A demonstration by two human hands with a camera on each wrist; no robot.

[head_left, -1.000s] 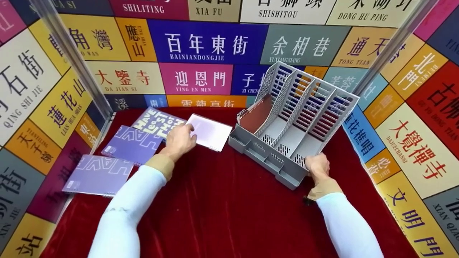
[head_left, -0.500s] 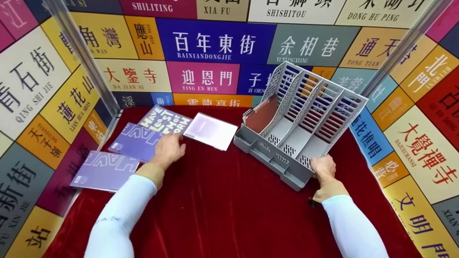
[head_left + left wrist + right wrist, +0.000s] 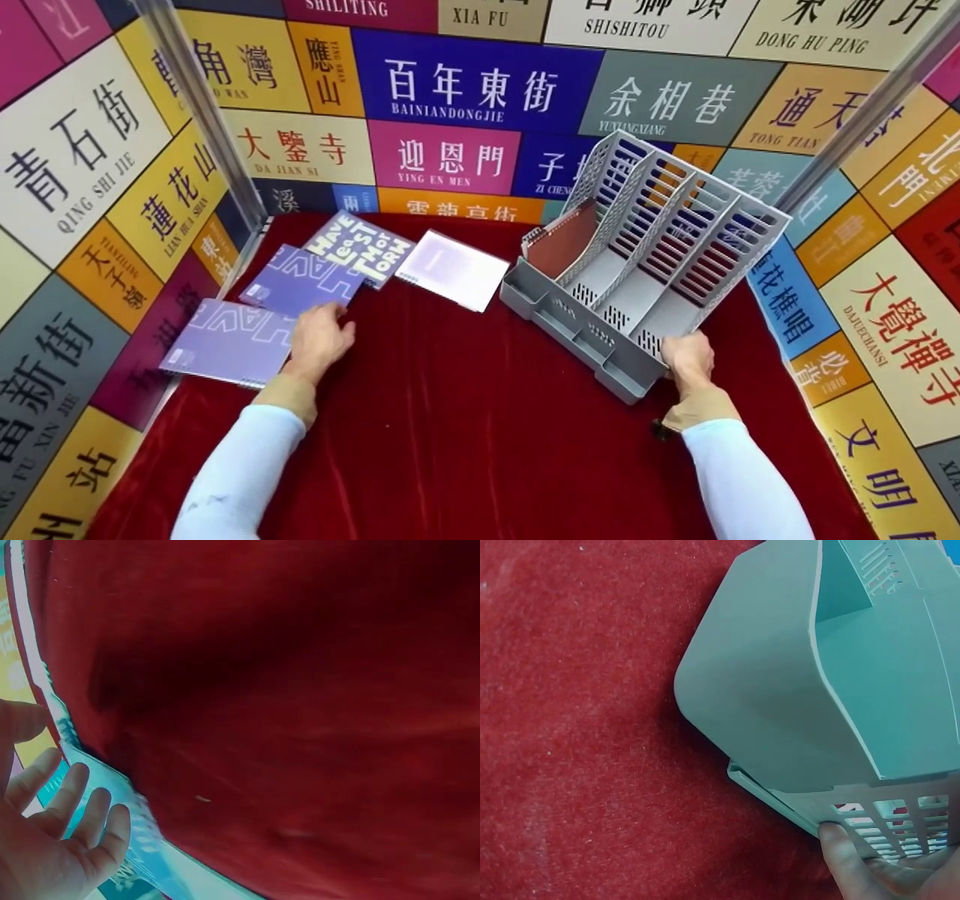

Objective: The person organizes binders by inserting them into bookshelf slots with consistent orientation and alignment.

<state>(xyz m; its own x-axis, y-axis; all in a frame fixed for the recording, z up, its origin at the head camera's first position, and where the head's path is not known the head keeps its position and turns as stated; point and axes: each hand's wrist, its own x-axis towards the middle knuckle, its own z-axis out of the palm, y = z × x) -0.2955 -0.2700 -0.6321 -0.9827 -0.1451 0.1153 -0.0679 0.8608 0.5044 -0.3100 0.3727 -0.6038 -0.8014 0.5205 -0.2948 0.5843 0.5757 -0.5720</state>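
Note:
In the head view my left hand [image 3: 321, 341] hovers at the right end of the nearest purple spiral notebook [image 3: 229, 345]. Its fingers are loosely bent, with nothing between them in the left wrist view. A darker purple notebook [image 3: 296, 281] lies just behind, partly under a notebook with large pale lettering [image 3: 360, 251]. Beside that is a pale lilac notebook [image 3: 454, 270]. My right hand [image 3: 688, 360] grips the lower front corner of a grey file rack [image 3: 577, 330], its thumb [image 3: 838, 851] at the slotted side wall. A reddish-brown notebook [image 3: 562, 240] stands in the rack's leftmost compartment.
Red velvet cloth [image 3: 465, 435] covers the table under everything. Printed sign panels [image 3: 465, 82] form walls at the back and both sides, with metal posts [image 3: 202, 112] at the corners. Small trays [image 3: 581, 349] line the rack's front.
My left hand has drawn away from the pale lilac notebook, moving left and nearer to the closest purple notebook. The right hand keeps its hold on the rack. The head view has shifted slightly.

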